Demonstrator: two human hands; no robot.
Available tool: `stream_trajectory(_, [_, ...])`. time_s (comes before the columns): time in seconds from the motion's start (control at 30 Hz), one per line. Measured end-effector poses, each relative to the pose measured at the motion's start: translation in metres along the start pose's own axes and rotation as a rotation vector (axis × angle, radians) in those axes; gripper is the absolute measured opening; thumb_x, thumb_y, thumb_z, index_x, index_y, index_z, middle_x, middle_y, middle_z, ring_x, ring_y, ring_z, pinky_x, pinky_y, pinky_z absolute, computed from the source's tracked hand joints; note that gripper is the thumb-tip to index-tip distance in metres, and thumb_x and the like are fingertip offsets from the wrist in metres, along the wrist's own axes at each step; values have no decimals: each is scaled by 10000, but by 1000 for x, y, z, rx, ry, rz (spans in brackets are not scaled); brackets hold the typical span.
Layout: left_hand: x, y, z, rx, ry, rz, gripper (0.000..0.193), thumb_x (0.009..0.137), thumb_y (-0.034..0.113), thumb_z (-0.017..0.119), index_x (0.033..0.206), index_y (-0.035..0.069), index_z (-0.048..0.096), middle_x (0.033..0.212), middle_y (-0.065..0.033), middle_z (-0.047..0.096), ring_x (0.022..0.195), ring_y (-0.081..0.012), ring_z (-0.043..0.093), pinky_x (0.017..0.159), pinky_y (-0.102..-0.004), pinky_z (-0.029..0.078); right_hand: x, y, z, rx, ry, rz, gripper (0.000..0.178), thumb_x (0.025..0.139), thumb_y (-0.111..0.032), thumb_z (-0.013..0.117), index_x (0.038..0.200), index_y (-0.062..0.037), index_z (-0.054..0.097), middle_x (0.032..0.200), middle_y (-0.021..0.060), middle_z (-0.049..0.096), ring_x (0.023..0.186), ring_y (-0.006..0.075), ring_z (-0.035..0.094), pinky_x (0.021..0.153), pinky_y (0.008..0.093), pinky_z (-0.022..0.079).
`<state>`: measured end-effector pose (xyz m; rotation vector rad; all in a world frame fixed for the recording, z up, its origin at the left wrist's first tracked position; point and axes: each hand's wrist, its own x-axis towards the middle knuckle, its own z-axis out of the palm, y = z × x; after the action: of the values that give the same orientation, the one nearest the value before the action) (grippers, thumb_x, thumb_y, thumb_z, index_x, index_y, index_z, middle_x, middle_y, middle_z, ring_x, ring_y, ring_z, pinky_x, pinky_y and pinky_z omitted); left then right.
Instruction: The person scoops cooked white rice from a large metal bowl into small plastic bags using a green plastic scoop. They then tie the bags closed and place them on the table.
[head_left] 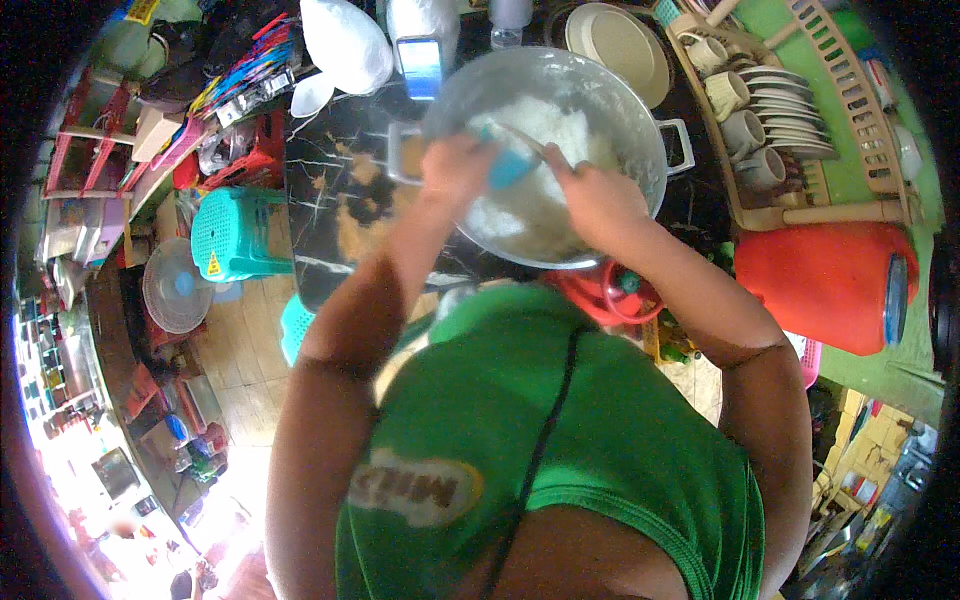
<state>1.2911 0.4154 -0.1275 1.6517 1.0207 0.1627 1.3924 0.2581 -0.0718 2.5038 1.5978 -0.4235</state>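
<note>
Blue plastic shows in the left hand, which is closed round a blue scoop held over the white rice, while the right hand grips a thin utensil handle reaching into the same rice. Both hands work inside a large metal pot with side handles, standing on a dark marble counter straight ahead. Right of the pot stands a dish rack with cups and plates, nearer on the right an orange water jug, and left of the counter a teal plastic stool.

To my left lies a pale wooden plank floor with a teal plastic stool and a white round fan. Far right, a beige dish rack sits above an orange plastic cooler. Bright light glares near left.
</note>
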Motion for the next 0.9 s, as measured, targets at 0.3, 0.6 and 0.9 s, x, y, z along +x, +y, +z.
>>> stream_trajectory(0.3, [-31,9,1,-632,21,57,226,821,160,599,943,-23,546,822,-81,551,677,-152,557,566,-277,515,-40,5,7,-16,319,-51,764,670,-24,561,1358,-186,270,864,140,519,626,338,586,561,420,494])
stream_trajectory(0.6, [-41,7,6,-1013,-3,90,216,815,132,609,929,-18,504,874,-84,531,765,-179,546,655,-327,527,-67,11,4,24,468,-98,713,630,-18,561,1300,-203,401,823,113,483,546,294,530,488,394,455])
stream_trajectory(0.9, [-43,15,-8,-1249,-12,102,108,805,94,607,849,58,515,947,-75,542,852,-278,568,731,-412,520,-79,28,0,46,593,-200,689,648,-92,579,1296,-251,407,801,102,516,557,251,560,474,395,444])
